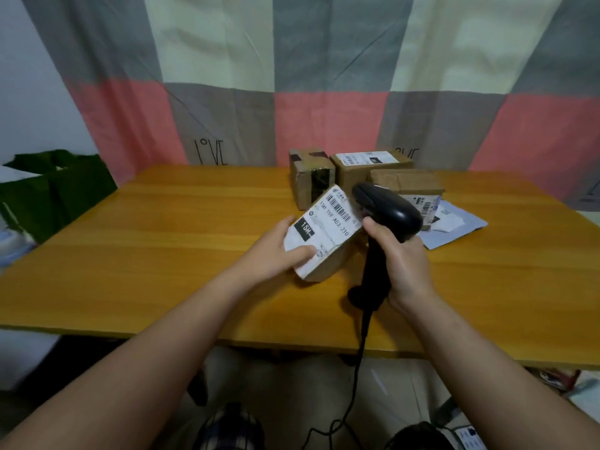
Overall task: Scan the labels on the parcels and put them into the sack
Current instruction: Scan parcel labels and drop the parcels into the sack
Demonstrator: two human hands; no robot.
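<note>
So, where did we log the parcel [324,235]? — Obs. 1

We noted it over the middle of the bench [162,238], tilted, its white label [328,222] facing up toward us. We could not tell whether its lower corner touched the wood. The left hand [279,248] gripped its near left corner, thumb laid over the label, fingers round the box's left side. — Obs. 2

And the right hand [402,254]? — Obs. 1

We recorded it wrapped round the handle of the black scanner [386,212], whose head hung just beside the label's far right edge. Its cable [357,368] ran down past the bench's near edge. — Obs. 2

Remaining parcels? — Obs. 1

We counted three cardboard boxes [367,167] clustered at the far side of the bench, just behind the held one, and a grey mailer [454,228] lying flat to their right. The green sack [55,186] stood off the bench's left end, well apart from both hands. — Obs. 2
</note>
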